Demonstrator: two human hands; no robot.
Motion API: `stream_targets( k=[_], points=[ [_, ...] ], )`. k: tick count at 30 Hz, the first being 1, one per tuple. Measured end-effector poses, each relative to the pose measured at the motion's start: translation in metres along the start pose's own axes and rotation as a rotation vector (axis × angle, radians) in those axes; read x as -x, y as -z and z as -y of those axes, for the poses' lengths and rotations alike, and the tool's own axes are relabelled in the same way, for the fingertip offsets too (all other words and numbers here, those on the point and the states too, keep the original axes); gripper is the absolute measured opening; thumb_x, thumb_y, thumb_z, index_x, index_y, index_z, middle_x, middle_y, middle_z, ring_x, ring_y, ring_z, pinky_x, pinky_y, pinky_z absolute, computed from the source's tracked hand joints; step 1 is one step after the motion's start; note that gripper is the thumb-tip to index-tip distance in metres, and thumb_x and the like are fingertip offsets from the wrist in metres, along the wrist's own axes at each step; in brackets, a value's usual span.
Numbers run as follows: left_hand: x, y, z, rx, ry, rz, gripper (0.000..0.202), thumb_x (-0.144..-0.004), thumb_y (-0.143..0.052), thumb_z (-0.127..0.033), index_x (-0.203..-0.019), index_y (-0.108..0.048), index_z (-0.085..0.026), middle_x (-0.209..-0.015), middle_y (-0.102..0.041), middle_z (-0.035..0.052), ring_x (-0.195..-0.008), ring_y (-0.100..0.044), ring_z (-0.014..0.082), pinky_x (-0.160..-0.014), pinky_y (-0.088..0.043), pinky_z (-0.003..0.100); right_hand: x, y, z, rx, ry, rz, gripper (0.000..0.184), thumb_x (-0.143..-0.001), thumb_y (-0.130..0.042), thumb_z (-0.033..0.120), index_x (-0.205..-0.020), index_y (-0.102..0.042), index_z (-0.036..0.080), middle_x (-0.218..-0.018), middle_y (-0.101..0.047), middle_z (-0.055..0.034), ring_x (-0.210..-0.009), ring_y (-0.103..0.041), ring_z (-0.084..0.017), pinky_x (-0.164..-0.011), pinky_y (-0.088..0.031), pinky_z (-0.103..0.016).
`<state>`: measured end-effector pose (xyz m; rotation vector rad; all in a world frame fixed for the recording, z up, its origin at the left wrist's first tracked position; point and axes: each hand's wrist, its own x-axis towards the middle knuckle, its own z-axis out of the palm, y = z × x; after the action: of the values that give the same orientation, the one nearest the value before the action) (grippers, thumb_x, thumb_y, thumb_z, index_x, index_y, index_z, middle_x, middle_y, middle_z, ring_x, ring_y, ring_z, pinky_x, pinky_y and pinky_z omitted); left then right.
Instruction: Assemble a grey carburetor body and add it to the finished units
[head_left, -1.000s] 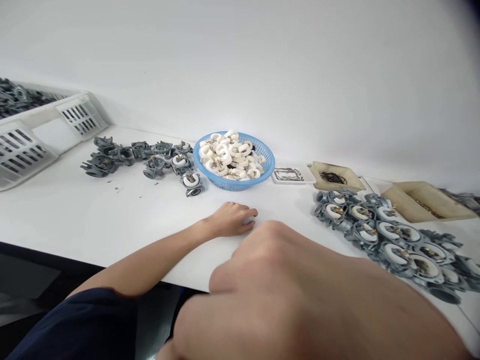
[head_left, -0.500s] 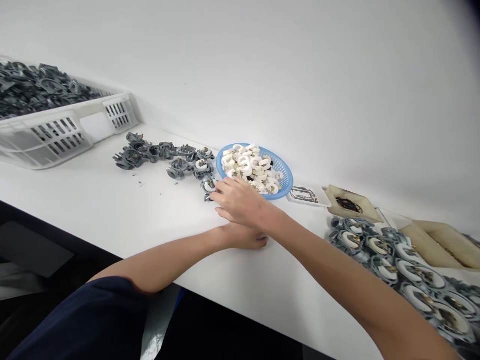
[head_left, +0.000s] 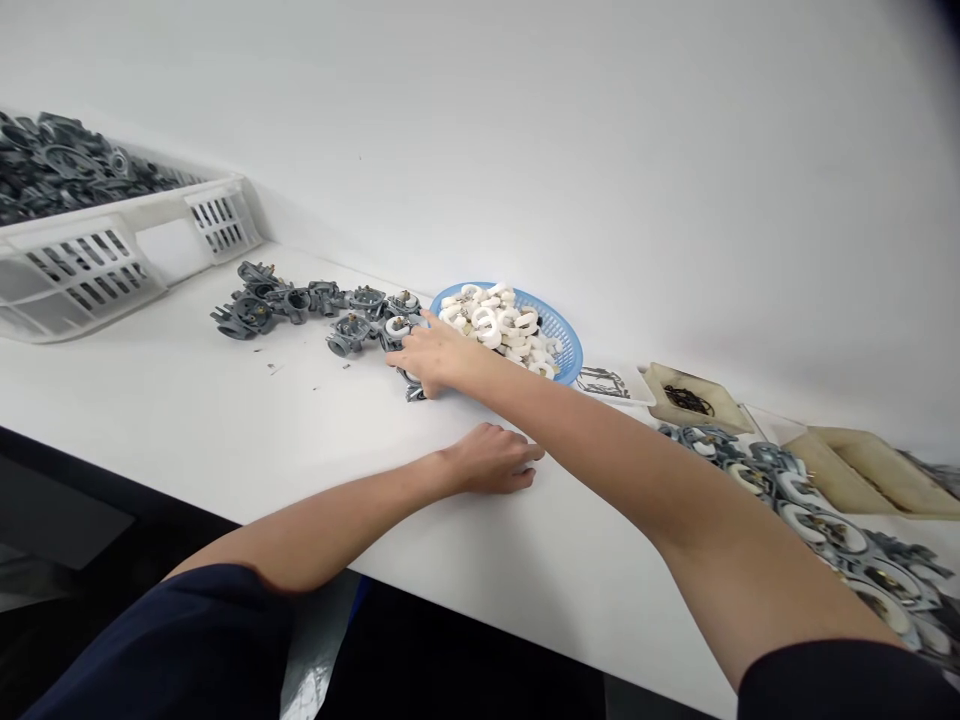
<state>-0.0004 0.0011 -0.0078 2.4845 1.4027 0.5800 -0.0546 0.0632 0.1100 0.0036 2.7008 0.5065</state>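
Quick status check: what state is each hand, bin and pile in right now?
Right hand: on a grey part beside the blue basket, grip unclear.
Left hand: flat on the table, holding nothing.
Blue basket: heaped with white rings.
White crate: full of grey parts.
Tan tray: holds dark bits.

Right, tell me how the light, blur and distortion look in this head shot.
Head view: even, soft light, only faint shadows under the left hand and right hand; no glare on the white table; the table edge tilts and bows toward the corners; the metal parts at lower right smear slightly; top right corner darkens.
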Motion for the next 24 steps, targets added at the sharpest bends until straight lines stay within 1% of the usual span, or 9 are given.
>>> stream_targets(
  k=[4, 7, 8, 10, 14, 17, 20, 22, 24],
  points=[
    [0.001, 0.0, 0.0, 0.001, 0.044, 0.009, 0.025, -0.093, -0.058, -0.026, -0.116, -0.063, -0.022, -0.106, -0.071, 0.0101, -0.1, -0.068, 0.0291, -0.083, -0.051, 0.037, -0.002, 0.002, -0.004, -0.081, 0.044, 0.02, 0.038, -0.072, -0.079, 0.018, -0.108, -0.067, 0.02, -0.104, -0.072, -0.0061, -0.104, -0.064, -0.028, -0.11, -0.034, -0.052],
    [0.002, 0.002, -0.001, -0.003, 0.076, 0.017, 0.025, -0.093, -0.057, -0.03, -0.116, -0.064, -0.024, -0.103, -0.072, 0.0079, -0.096, -0.069, 0.0276, -0.078, -0.052, 0.035, 0.009, 0.007, -0.005, -0.128, 0.053, -0.088, 0.033, -0.075, -0.078, 0.027, -0.105, -0.066, 0.019, -0.102, -0.071, -0.0076, -0.096, -0.064, -0.027, -0.093, -0.044, -0.042],
    [0.002, 0.002, -0.002, -0.004, 0.078, 0.02, 0.025, -0.093, -0.057, -0.03, -0.116, -0.065, -0.025, -0.102, -0.072, 0.0072, -0.094, -0.069, 0.0271, -0.076, -0.052, 0.034, 0.017, 0.01, -0.004, -0.158, 0.045, -0.135, 0.034, -0.076, -0.077, 0.031, -0.106, -0.066, 0.018, -0.102, -0.071, -0.0084, -0.092, -0.064, -0.027, -0.084, -0.045, -0.038],
    [0.003, 0.004, -0.003, -0.009, 0.078, 0.025, 0.025, -0.093, -0.056, -0.03, -0.116, -0.066, -0.025, -0.098, -0.073, 0.0057, -0.089, -0.069, 0.0257, -0.074, -0.052, 0.032, 0.042, 0.017, -0.002, -0.248, 0.021, -0.23, 0.038, -0.079, -0.074, 0.037, -0.11, -0.064, 0.018, -0.102, -0.069, -0.0091, -0.085, -0.062, -0.025, -0.069, -0.041, -0.033],
    [0.003, 0.005, -0.003, -0.018, 0.091, 0.002, 0.026, -0.095, -0.053, -0.032, -0.115, -0.068, -0.025, -0.095, -0.073, 0.0043, -0.084, -0.069, 0.0237, -0.071, -0.051, 0.031, 0.116, 0.02, 0.001, -0.476, -0.035, -0.395, 0.037, -0.081, -0.068, 0.04, -0.112, -0.061, 0.019, -0.098, -0.068, -0.0059, -0.08, -0.058, -0.021, -0.063, -0.032, -0.03],
    [0.001, 0.001, -0.002, -0.027, 0.166, -0.069, 0.026, -0.095, -0.054, -0.034, -0.113, -0.069, -0.022, -0.092, -0.072, 0.006, -0.086, -0.069, 0.0245, -0.071, -0.052, 0.032, 0.178, -0.002, 0.002, -0.604, -0.176, -0.408, 0.034, -0.08, -0.069, 0.04, -0.106, -0.063, 0.02, -0.092, -0.07, -0.0037, -0.078, -0.057, -0.019, -0.064, -0.031, -0.029],
    [-0.001, -0.004, -0.006, -0.025, 0.283, -0.149, 0.023, -0.095, -0.053, -0.034, -0.104, -0.068, -0.02, -0.082, -0.069, 0.0049, -0.072, -0.067, 0.0219, -0.066, -0.051, 0.032, 0.228, -0.04, 0.001, -0.631, -0.427, -0.403, 0.042, -0.078, -0.07, 0.043, -0.116, -0.065, 0.023, -0.099, -0.073, -0.0031, -0.084, -0.061, -0.021, -0.066, -0.032, -0.029],
    [-0.001, -0.006, -0.012, 0.031, 0.303, -0.19, 0.032, -0.094, -0.055, -0.036, -0.122, -0.062, -0.021, -0.09, -0.07, 0.0032, -0.068, -0.066, 0.0191, -0.065, -0.052, 0.033, 0.248, -0.063, 0.002, -0.593, -0.615, -0.373, 0.048, -0.078, -0.07, 0.045, -0.121, -0.065, 0.024, -0.098, -0.074, -0.0034, -0.085, -0.063, -0.022, -0.066, -0.033, -0.029],
    [0.001, -0.006, -0.019, 0.116, 0.283, -0.232, 0.062, -0.091, -0.063, -0.04, -0.148, -0.042, -0.026, -0.11, -0.069, 0.0041, -0.075, -0.068, 0.0185, -0.067, -0.055, 0.033, 0.258, -0.078, 0.004, -0.563, -0.75, -0.306, 0.051, -0.078, -0.069, 0.046, -0.124, -0.064, 0.025, -0.086, -0.073, -0.0024, -0.078, -0.063, -0.023, -0.063, -0.033, -0.029]
  ],
)
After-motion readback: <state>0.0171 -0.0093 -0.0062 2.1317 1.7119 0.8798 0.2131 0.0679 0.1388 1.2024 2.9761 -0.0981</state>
